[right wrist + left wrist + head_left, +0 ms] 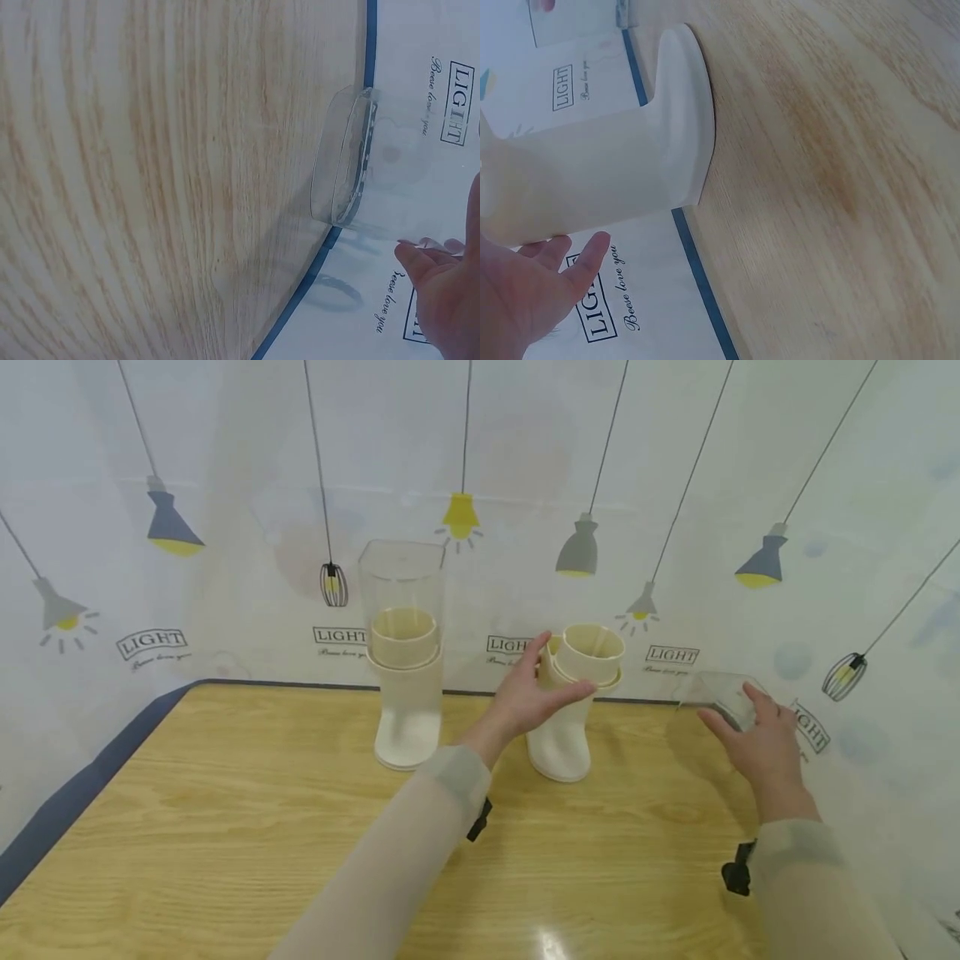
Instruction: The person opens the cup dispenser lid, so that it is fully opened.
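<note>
A cream boot-shaped stand (562, 739) with a round collar on top rests upright on the table. My left hand (525, 697) grips it just below the collar, thumb across the front and fingers round the left side. In the left wrist view, the stand's flat foot (686, 105) meets the wood. To the right, my right hand (767, 747) holds a clear plastic container (716, 687) between thumb and fingers. The container's open rim (346, 161) points down towards the table's back edge in the right wrist view.
At the left stands a matching cream stand (408, 718) with a tall clear container (401, 572) fitted over its collar. The wooden table (262, 818) ends in a dark blue edge against a lamp-printed wall covering (517, 443) behind and at both sides.
</note>
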{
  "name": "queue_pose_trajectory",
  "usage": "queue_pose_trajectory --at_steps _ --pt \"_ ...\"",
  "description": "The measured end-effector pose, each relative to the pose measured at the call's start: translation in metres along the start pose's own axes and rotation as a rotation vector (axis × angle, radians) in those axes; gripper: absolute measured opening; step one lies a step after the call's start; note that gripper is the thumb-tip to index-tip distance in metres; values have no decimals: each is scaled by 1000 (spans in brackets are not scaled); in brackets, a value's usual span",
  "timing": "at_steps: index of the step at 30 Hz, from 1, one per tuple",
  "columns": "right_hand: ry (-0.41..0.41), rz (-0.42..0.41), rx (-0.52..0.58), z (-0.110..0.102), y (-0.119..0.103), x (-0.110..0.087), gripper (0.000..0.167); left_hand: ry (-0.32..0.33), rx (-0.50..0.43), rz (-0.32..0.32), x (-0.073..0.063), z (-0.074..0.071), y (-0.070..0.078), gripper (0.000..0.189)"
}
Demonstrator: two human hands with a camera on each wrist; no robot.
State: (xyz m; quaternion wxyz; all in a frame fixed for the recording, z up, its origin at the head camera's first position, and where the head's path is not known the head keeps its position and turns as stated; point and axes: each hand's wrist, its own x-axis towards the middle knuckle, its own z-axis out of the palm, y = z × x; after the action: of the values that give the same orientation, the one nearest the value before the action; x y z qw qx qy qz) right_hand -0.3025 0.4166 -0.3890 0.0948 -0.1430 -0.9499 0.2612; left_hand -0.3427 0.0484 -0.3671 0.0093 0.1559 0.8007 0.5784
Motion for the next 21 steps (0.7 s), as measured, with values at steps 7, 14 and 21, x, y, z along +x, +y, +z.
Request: queue_pose_trajectory --at_steps 7,14,21 --pt "1 -41 -22 -1 3 -1 109 -12 2 13 -1 2 -2 114" --pt "-10 -72 -69 -6 4 -1 114 -27 3 -5 -2 0 -2 123" --pt "86 -71 -20 -10 0 -5 122 -73 24 27 -17 -12 -8 126"
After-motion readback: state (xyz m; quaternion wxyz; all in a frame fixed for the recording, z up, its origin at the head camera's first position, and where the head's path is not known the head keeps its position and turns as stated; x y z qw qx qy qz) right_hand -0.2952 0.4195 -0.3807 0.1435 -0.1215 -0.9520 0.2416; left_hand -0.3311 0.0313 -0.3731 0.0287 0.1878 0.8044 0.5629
